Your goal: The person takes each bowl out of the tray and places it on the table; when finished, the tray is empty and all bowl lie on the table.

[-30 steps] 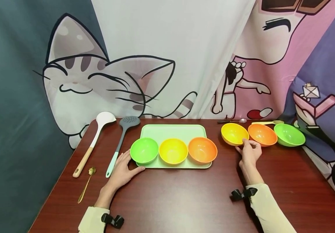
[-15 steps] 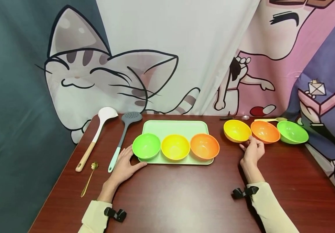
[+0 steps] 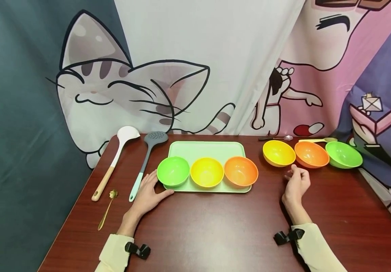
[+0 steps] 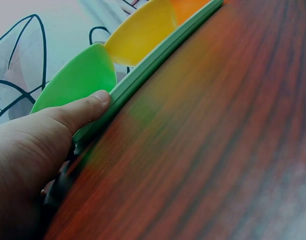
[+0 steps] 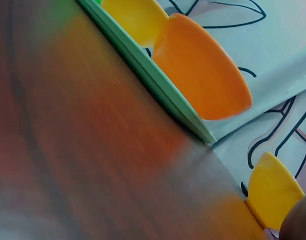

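Observation:
In the head view, my left hand (image 3: 148, 194) lies at the front left corner of a pale green tray (image 3: 205, 148), fingers spread beside a green bowl (image 3: 173, 171). The left wrist view shows its thumb (image 4: 95, 102) along the tray's edge, close to that bowl. A yellow bowl (image 3: 207, 172) and an orange bowl (image 3: 241, 172) stand in the same row on the tray. To the right, my right hand (image 3: 296, 186) has loosely curled fingers just in front of another yellow bowl (image 3: 279, 153), holding nothing. Part of that hand shows at the right wrist view's corner.
Right of that yellow bowl stand a second orange bowl (image 3: 312, 154) and green bowl (image 3: 344, 154). Two small spoons lie behind them. At left are a white ladle (image 3: 115, 160), a grey slotted turner (image 3: 148, 156) and a gold spoon (image 3: 106, 211). A printed curtain hangs behind the table.
My right hand has drawn its fingers off the right-hand yellow bowl and back slightly toward me. The left hand stays at the tray. The head view has shifted a little.

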Tool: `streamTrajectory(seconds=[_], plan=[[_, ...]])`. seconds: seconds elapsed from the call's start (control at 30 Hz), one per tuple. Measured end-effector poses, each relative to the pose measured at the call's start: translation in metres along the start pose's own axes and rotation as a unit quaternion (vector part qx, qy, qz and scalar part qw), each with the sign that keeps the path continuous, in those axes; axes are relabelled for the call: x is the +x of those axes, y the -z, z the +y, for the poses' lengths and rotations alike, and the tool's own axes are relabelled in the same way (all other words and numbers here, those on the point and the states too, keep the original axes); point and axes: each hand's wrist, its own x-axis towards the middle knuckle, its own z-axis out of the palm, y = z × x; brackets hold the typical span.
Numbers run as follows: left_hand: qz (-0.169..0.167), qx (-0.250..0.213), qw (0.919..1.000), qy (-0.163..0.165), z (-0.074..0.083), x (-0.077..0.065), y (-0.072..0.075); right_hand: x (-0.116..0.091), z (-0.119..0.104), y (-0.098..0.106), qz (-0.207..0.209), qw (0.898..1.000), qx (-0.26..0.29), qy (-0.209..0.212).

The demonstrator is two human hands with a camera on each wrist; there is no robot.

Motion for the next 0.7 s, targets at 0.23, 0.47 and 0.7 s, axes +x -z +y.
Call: streamTrajectory(seconds=[0.23, 0.47, 0.7], plan=[[0.003, -0.001, 1.0000, -0.003, 0.000, 0.000, -0.001, -0.011, 0.000, 0.001, -0.039, 0.999, -0.019, 0.009], [0.001, -0.001, 1.0000, 0.000, 0.000, 0.000, -0.001, -0.016, 0.001, -0.001, -0.074, 0.997, -0.002, 0.009], [0.002, 0.001, 1.0000, 0.001, 0.000, 0.000, -0.001, -0.029, 0.006, -0.006, -0.146, 0.989, -0.002, 0.003]])
